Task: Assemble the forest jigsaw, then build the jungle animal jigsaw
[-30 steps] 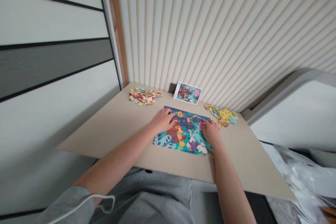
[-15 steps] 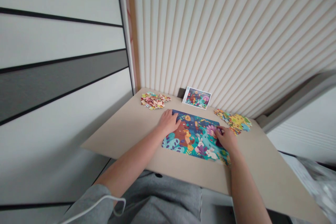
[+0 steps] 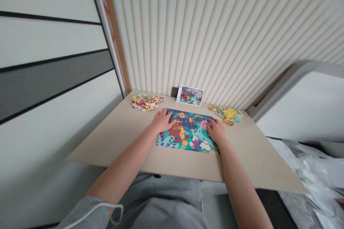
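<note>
A colourful jigsaw puzzle [image 3: 185,137] of animals and plants lies flat on the table, its pieces joined into a rectangle. My left hand [image 3: 161,121] rests on its upper left edge, fingers stretched out and thumb pointing inward over the picture. On the right side, my right hand [image 3: 216,131] lies over the puzzle's edge beside the pink flower, fingers extended and pressing down. That hand and its forearm hide part of the right border. I see nothing held in either hand.
A picture card [image 3: 190,95] showing the same scene leans upright at the back of the beige table [image 3: 113,136]. Loose puzzle pieces form a pile [image 3: 146,102] at the back left and another, yellowish pile [image 3: 228,115] at the back right. A pleated screen [image 3: 188,35] stands behind.
My right hand's fingers, bent at the puzzle's right side before, now lie flatter over it. The left hand stays on the left edge. The whole view has shifted slightly.
</note>
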